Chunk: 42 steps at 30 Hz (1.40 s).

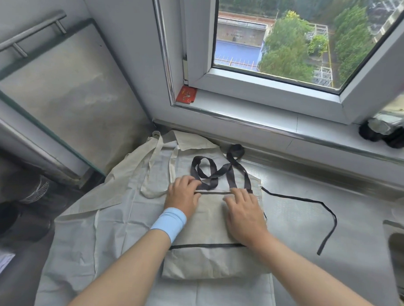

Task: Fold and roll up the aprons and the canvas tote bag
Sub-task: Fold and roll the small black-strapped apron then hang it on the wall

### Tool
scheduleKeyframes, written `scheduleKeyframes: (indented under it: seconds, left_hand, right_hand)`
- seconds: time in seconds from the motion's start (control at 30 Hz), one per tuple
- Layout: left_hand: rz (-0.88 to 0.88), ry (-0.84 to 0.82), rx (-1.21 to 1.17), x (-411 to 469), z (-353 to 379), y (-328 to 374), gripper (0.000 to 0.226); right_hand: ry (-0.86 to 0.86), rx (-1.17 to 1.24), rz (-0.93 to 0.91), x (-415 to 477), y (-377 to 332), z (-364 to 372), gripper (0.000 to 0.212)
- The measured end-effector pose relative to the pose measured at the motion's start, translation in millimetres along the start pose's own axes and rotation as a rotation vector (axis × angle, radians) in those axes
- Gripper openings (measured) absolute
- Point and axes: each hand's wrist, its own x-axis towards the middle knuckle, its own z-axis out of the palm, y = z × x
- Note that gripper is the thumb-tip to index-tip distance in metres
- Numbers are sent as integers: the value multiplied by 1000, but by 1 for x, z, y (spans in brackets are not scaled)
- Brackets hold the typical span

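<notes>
A beige folded cloth with black trim [211, 257] lies in the middle of the counter. Its dark straps [218, 174] loop at the far end, and one thin black tie [327, 227] trails off to the right. Both my hands rest flat on its far edge: my left hand [183, 196], with a blue wristband, and my right hand [246, 212]. Fingers of both press on the black-trimmed edge; whether they pinch it I cannot tell. Underneath lies a pale white apron [88, 240] spread flat, with cream straps [154, 164] and cream cloth at the far left.
A window sill [267, 123] runs along the back, with a red card [187, 94] at its left corner and dark objects [382, 135] at its right end. A glass cabinet door [67, 96] stands at left. A sink rim [398, 240] is at right.
</notes>
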Motion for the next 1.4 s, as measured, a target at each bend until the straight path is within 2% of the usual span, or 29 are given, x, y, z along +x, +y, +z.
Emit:
scheduleKeyframes:
  seconds: [0.07,0.17,0.23,0.3,0.47,0.57,0.67,0.77,0.8,0.87,0.93,1.0,1.07,1.13,1.27,1.3,1.4]
  left_hand:
    - [131,51,-12,-19,3,20,25]
    - [207,-65,54,-60,16,42,23]
    - [174,-267,128,-87,31,41,45]
    - [145,-377,216,-110,41,27,62]
    - [109,-439,254,-135,36,-13,80]
    - [123,-412,383,-143,27,-30,89]
    - [115,-413,394,-147,19,-28,92]
    - [355,-357,307,-149,13,-14,60]
    - [417,-320,255,-150,13,-11,56]
    - [396,-436,232,-153,9,-1,70]
    - [358,-535,266,-154,5,5,98]
    - [350,-569,305,-155,0,11,109]
    - [324,-596,304,-152,-7,14,102]
    - [293,-655,297,-146,-16,18,83]
    - [103,-735,197,-121,-40,25,16]
    - [71,-763,162,-113,-44,26,14]
    - [91,-755,176,-91,-50,17,43]
  right_hand:
    - [-7,15,-11,-15,-20,7,36]
    - [-115,105,33,-41,-41,20,52]
    - [-179,103,71,-58,-41,31,56]
    - [-224,65,99,-73,-32,40,62]
    - [-258,33,141,-93,-15,43,70]
    - [-257,11,154,-100,-9,42,71]
    - [-217,-56,94,-100,-9,35,71]
    - [-169,-65,-143,-99,-16,17,52]
    - [-185,-46,-237,-104,-19,10,48]
    - [-269,-41,-341,-114,-20,-1,60]
    - [-335,-64,-333,-120,-19,-4,71]
    - [-390,-107,-301,-120,-19,-4,69]
    - [-403,-118,-281,-117,-21,-3,54]
    - [-364,-54,-253,-110,-21,-9,32]
    - [-443,37,-141,-85,-20,-44,14]
    - [-479,55,-119,-78,-19,-55,15]
    - [-678,105,-54,-62,-11,-80,27]
